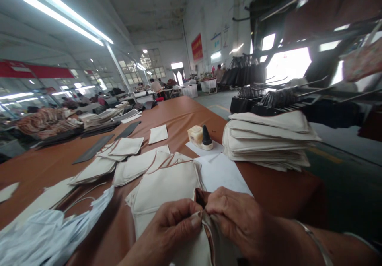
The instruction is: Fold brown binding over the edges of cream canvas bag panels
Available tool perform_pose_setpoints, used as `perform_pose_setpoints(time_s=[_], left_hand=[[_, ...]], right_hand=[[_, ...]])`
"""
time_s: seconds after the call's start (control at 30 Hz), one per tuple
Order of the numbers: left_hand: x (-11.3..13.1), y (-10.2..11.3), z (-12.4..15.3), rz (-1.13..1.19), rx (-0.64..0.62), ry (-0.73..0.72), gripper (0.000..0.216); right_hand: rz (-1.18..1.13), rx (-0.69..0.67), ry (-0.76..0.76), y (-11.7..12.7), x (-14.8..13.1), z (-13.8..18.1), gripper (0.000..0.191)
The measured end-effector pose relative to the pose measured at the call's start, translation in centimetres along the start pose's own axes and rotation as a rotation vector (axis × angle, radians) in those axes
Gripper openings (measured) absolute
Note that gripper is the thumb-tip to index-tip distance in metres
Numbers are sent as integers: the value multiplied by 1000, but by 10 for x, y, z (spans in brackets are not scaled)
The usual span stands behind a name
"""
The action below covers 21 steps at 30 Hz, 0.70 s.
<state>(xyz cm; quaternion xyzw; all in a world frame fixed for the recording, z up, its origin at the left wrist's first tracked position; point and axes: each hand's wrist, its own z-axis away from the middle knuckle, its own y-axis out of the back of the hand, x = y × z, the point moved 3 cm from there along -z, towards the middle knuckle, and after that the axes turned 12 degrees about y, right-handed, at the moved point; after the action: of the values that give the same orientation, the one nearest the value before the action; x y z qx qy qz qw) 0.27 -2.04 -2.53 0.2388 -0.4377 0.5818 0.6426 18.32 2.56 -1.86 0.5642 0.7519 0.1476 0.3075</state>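
Note:
Near the bottom middle, a cream fabric panel [191, 254] with a brown edge is held up between both hands. My left hand [171, 228] pinches its edge between thumb and fingers. Right beside it, my right hand [235, 214] is closed on the same edge, knuckles up, with a bracelet on the wrist. The fingertips of the two hands nearly meet at the brown-lined fold. Just beyond lies another cream panel [170, 184] with brown trim, flat on the table. What lies under the right palm is hidden.
A tall stack of cream panels [265, 138] stands at right. White paper [223, 174] lies under a small bottle with a black cone cap [206, 135] and a yellowish block [195, 134]. Crumpled pale-blue cloth [50, 234] is at left on the brown-covered table [185, 111].

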Motion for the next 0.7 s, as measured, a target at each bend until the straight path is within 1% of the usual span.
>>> perform_pose_setpoints(time_s=[0.03,0.1,0.23,0.3,0.33,0.43,0.47,0.5,0.53,0.57,0.63,0.7], left_hand=[[0,-1,1,-4,-13,3,36],[1,-2,2,0,-31,10,35],[5,-9,4,-5,-62,-18,31],[6,-12,3,-24,-99,-34,31],[6,-13,3,-32,-109,-33,31],[5,-12,-1,-92,-154,-7,35],[5,-10,-2,-123,-162,0,37],[6,-8,-3,-156,-162,4,38],[7,-7,-3,-184,-153,5,39],[9,-5,-4,-202,-131,5,40],[13,-2,-3,-215,-84,1,41],[16,-2,-2,-212,-61,3,43]], right_hand=[[-44,5,-44,1,0,-1,15],[-88,12,-77,3,-2,-2,16],[-100,24,-68,1,-2,0,13],[-40,27,-40,0,2,0,10],[21,8,14,0,4,-2,10],[269,-122,278,7,9,-12,15],[317,-156,353,11,9,-16,15],[320,-175,382,16,10,-20,14],[275,-183,347,22,10,-25,13],[181,-189,258,26,12,-28,11],[-72,-205,-2,30,14,-31,10],[-292,-219,-276,28,18,-27,9]])
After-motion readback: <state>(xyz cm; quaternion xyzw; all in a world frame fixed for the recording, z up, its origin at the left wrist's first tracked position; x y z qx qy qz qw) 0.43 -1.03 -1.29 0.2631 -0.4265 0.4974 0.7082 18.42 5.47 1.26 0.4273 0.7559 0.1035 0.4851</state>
